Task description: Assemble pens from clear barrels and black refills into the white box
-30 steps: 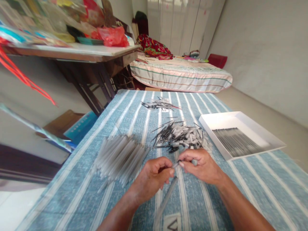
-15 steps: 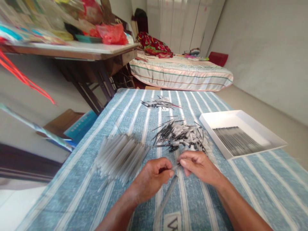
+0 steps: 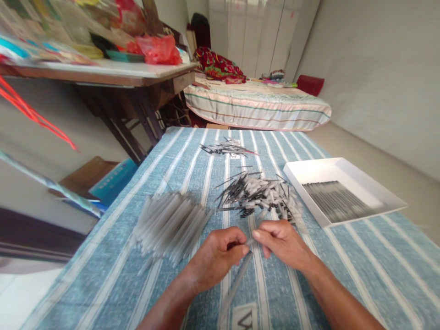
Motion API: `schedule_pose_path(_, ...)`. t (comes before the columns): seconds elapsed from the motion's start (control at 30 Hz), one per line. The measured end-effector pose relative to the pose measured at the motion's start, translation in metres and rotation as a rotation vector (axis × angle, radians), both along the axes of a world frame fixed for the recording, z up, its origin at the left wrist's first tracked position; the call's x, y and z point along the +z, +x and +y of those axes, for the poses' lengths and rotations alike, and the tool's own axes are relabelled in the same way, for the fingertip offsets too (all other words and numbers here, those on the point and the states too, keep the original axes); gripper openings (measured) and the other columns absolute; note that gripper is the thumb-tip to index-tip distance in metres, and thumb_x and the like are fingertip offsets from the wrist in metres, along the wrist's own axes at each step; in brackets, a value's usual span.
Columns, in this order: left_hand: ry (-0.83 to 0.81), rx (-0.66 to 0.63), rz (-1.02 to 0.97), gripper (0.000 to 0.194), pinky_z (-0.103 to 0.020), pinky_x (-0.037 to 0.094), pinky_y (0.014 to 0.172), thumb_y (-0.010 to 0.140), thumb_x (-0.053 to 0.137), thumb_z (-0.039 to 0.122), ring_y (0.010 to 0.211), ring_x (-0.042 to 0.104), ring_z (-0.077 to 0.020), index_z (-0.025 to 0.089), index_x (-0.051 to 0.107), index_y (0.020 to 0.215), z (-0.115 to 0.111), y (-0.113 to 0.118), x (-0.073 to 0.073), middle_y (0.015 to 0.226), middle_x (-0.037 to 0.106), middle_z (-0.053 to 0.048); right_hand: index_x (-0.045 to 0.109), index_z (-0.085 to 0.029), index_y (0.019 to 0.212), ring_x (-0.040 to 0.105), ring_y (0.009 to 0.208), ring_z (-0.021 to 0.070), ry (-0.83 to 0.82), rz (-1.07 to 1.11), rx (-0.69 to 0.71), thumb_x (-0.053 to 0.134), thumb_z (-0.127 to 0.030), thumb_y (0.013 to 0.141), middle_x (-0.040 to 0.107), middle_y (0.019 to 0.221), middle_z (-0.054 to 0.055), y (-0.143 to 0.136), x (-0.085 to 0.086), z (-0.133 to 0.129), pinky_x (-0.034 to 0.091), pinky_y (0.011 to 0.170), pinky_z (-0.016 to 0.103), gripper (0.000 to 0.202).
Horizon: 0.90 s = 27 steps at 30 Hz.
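Observation:
My left hand (image 3: pixel 220 256) is pinched at the front middle of the striped cloth, with a small pale part between thumb and forefinger. Close on its right, my right hand (image 3: pixel 283 243) is also closed, its fingertips at the same small part; the details are blurred. A long grey tube (image 3: pixel 237 284) lies slanted just below the fingertips. Left of my hands is a stack of translucent grey tubes (image 3: pixel 172 224). Beyond them spreads a loose heap of small black and white parts (image 3: pixel 261 192).
A white open box (image 3: pixel 374 212) holding a row of dark sticks (image 3: pixel 335 201) stands on the right. A smaller pile of thin parts (image 3: pixel 227 147) lies at the far end. A side table (image 3: pixel 151 71) with bags is at the left, and a bed (image 3: pixel 257 105) is behind.
My right hand has moved slightly downward and its grip has shifted at the small part. My left hand has barely moved.

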<state>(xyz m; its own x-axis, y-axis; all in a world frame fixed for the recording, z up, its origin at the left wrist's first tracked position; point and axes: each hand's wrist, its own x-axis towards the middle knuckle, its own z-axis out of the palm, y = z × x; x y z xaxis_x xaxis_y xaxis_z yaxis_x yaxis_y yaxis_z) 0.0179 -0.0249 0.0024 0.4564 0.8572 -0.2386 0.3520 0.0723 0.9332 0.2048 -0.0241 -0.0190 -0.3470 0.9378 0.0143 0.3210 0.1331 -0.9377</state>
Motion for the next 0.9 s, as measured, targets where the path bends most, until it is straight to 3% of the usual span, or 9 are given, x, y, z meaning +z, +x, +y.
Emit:
schedule_pose_path(0.07,0.001,-0.003,-0.013,0.008,-0.022,0.033,0.050,0.073,0.053,0.022,0.052,0.044,-0.0102,0.017,0.055,0.067,0.0001,-0.0003,-0.0008,0.055,0.047,0.006,0.055,-0.016,0.053,0.044,0.041,0.0084,-0.004,0.014,-0.008,0.046,-0.043,0.086,0.050,0.040,-0.003,0.0001,-0.0008,0.0002,0.034,0.045,0.020,0.043)
schedule_pose_path(0.17,0.020,-0.010,-0.008,0.009,-0.022,0.034,0.051,0.074,0.052,0.023,0.053,0.045,-0.0105,0.017,0.055,0.068,0.0002,-0.0010,-0.0022,0.055,0.048,0.006,0.062,-0.017,0.072,0.046,0.043,0.0089,-0.016,0.051,-0.013,0.055,-0.041,0.080,0.055,0.046,-0.004,0.0002,-0.0013,0.0000,0.034,0.045,0.020,0.026)
schedule_pose_path(0.23,0.030,-0.022,0.006,0.009,-0.022,0.033,0.051,0.074,0.052,0.023,0.053,0.044,-0.0103,0.017,0.055,0.068,-0.0001,-0.0010,-0.0026,0.055,0.047,0.006,0.060,-0.017,0.067,0.044,0.042,0.0082,-0.019,0.037,-0.013,0.057,-0.040,0.079,0.054,0.045,-0.005,-0.0001,-0.0013,-0.0006,0.033,0.045,0.020,0.026)
schedule_pose_path(0.33,0.030,-0.032,0.013,0.009,-0.022,0.033,0.051,0.074,0.052,0.023,0.052,0.043,-0.0101,0.017,0.054,0.067,-0.0005,0.0000,-0.0023,0.055,0.045,0.006,0.052,-0.017,0.051,0.044,0.041,0.0081,-0.019,0.000,-0.018,0.046,-0.043,0.085,0.050,0.040,-0.003,-0.0004,-0.0012,-0.0017,0.035,0.046,0.020,0.043)
schedule_pose_path(0.47,0.016,-0.026,0.031,0.009,-0.022,0.032,0.050,0.074,0.052,0.023,0.052,0.043,-0.0106,0.017,0.055,0.068,-0.0002,0.0014,-0.0021,0.055,0.046,0.006,0.059,-0.017,0.066,0.047,0.043,0.0088,-0.018,0.038,-0.017,0.055,-0.040,0.081,0.055,0.046,-0.004,-0.0007,-0.0008,-0.0024,0.034,0.046,0.020,0.028)
schedule_pose_path(0.6,0.016,-0.037,0.031,0.010,-0.022,0.032,0.050,0.073,0.052,0.025,0.052,0.041,-0.0103,0.017,0.054,0.066,0.0001,0.0015,-0.0032,0.054,0.045,0.006,0.051,-0.017,0.051,0.044,0.040,0.0081,-0.034,0.016,-0.018,0.046,-0.043,0.085,0.050,0.040,-0.004,-0.0005,-0.0013,-0.0024,0.035,0.047,0.020,0.044)
schedule_pose_path(0.73,0.012,-0.032,0.031,0.010,-0.022,0.031,0.049,0.074,0.052,0.025,0.051,0.039,-0.0101,0.017,0.054,0.067,0.0000,0.0013,-0.0035,0.054,0.043,0.006,0.056,-0.017,0.063,0.046,0.043,0.0084,-0.050,0.023,0.000,0.054,-0.041,0.081,0.054,0.046,-0.004,-0.0003,-0.0021,-0.0032,0.034,0.046,0.019,0.029)
schedule_pose_path(0.9,0.027,-0.045,0.036,0.010,-0.022,0.030,0.050,0.074,0.051,0.024,0.053,0.038,-0.0103,0.017,0.052,0.066,0.0000,0.0015,-0.0032,0.056,0.040,0.006,0.049,-0.017,0.054,0.045,0.042,0.0082,-0.070,-0.025,-0.002,0.045,-0.043,0.085,0.051,0.042,-0.004,-0.0010,-0.0022,-0.0041,0.035,0.047,0.020,0.041)
